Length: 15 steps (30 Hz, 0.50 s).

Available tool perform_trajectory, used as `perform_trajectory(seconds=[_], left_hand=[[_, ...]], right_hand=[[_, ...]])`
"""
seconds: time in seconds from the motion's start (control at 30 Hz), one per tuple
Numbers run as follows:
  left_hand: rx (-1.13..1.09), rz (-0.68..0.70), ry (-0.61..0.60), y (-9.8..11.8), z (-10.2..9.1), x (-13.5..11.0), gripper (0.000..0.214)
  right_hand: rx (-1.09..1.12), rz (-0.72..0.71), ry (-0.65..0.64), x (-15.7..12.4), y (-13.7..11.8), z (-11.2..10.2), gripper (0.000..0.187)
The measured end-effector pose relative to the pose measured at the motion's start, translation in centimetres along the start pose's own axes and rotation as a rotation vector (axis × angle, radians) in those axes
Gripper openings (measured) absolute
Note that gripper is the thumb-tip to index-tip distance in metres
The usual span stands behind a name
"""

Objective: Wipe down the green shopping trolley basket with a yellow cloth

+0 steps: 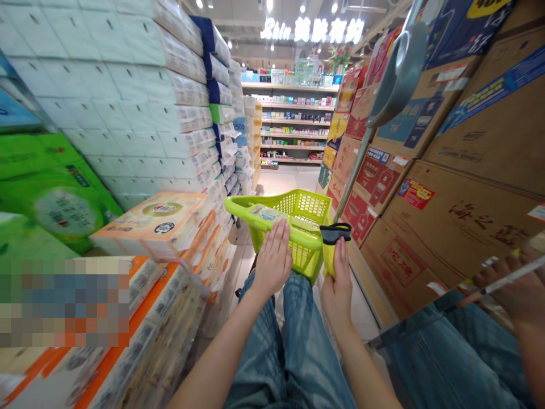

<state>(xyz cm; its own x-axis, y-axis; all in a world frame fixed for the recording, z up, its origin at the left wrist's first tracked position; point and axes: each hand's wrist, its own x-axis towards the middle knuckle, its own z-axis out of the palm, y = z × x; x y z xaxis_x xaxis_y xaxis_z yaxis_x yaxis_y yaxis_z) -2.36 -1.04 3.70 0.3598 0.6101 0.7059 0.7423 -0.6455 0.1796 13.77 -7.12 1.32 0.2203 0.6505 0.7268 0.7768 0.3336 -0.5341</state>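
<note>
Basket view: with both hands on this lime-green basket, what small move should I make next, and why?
I'd probably nudge the small packet down inside the lime-green basket with your left hand. The packet seems to sit at the rim, just beyond that hand, so it could slip off; your right hand holds the yellow grip.

the far store shelves [293,122] stand at the aisle's end, with a lit sign [313,29] above them. left of them rises a tall stack of plastic-wrapped tissue packs [170,113]; right of them, printed cardboard cartons [451,199] pile high.
</note>
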Motion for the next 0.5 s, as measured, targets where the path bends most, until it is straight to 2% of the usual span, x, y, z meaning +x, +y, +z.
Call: perform_trajectory(seconds=[0.07, 0.2, 0.37, 0.5], left_hand=[[0.007, -0.005, -0.003, 0.0, 0.0, 0.0, 0.067], [0.011, 0.005, 0.0, -0.1, 0.0, 0.0, 0.068], [-0.014, 0.011, -0.006, -0.3, -0.1, 0.1, 0.069], [-0.016, 0.011, -0.006, -0.4, -0.2, 0.1, 0.068]], right_hand=[[-0.091, -0.046, -0.001, -1.0, -0.5, 0.6, 0.085], [-0.318, -0.201, -0.095, -2.4, -2.0, 2.3, 0.081], [-0.393, -0.196, -0.132, -0.3, -4.3, 3.8, 0.072], [-0.403, -0.215, -0.149, 0.7, -4.5, 3.3, 0.069]])
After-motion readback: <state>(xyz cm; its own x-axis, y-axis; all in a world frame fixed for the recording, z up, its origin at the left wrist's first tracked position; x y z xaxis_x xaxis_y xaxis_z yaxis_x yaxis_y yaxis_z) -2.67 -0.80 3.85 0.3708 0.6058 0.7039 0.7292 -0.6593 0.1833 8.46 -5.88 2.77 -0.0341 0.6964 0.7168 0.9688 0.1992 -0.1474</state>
